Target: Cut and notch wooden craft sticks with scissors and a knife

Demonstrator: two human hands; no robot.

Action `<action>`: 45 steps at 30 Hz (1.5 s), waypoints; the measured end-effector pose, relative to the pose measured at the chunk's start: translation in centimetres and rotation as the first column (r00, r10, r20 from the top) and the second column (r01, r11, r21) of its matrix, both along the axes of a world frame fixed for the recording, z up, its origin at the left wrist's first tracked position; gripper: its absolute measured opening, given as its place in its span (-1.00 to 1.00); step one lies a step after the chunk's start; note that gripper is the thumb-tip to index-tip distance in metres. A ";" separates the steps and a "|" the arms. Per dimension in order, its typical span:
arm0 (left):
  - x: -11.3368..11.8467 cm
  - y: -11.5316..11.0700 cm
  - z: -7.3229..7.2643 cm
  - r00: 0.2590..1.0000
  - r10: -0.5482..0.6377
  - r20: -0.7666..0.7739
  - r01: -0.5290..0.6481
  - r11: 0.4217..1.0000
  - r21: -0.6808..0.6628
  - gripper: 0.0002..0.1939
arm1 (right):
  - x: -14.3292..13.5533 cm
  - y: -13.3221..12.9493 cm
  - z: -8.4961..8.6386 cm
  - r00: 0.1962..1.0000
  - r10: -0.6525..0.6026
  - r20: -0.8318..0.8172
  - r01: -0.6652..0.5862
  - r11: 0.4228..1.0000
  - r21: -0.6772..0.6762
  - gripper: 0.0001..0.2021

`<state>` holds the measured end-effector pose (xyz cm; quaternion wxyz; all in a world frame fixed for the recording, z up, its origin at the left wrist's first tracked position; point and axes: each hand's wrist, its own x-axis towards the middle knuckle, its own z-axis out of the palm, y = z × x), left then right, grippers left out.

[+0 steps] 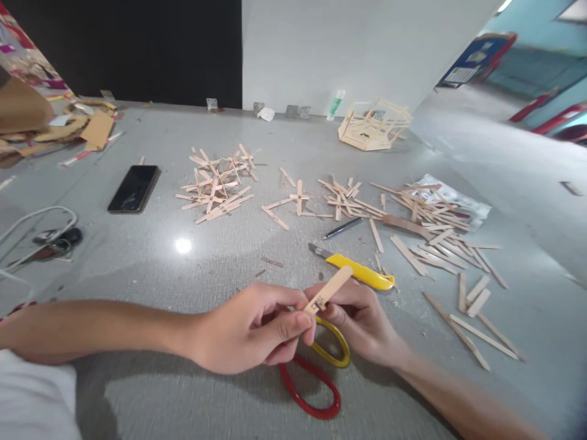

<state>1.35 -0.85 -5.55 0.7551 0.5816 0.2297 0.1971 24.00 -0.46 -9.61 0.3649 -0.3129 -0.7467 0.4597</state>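
Observation:
A wooden stick (pixel 337 283) with a small dark mark or piece near its lower end is held between my hands, tilted up to the right. My left hand (pixel 257 330) pinches its lower end between thumb and fingers. My right hand (pixel 367 321) has its thumb and fingers closed at the stick's right side, by the dark spot. Below the hands, scissor handles, one yellow (pixel 337 351) and one red (pixel 316 400), lie on the table; their blades are hidden. A yellow cutter (pixel 362 272) lies just beyond my right hand, its blade pointing left.
Piles of wooden sticks (pixel 217 183) spread across the grey table (pixel 137 263), more at the right (pixel 440 244). A pen (pixel 342 228) lies mid-table. Behind stands a stick frame (pixel 367 131). At the left are a phone (pixel 134 189), a cable (pixel 39 212) and cardboard (pixel 97 129).

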 end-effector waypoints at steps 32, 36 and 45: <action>0.4 1.8 -0.8 0.909 0.374 -0.184 -0.288 0.883 0.371 -0.65 | -0.4 -1.5 0.8 0.905 -0.377 0.198 0.310 0.902 0.299 -0.86; 0.4 2.1 -1.0 0.908 0.373 -0.191 -0.277 0.875 0.396 -0.66 | -0.5 -1.7 0.9 0.896 -0.381 0.228 0.298 0.897 0.327 -0.85; 0.1 2.8 -1.5 0.847 0.453 -0.278 -0.269 0.816 0.511 -0.62 | 0.5 -0.1 -0.7 0.724 -0.518 0.455 0.299 0.830 0.470 -0.75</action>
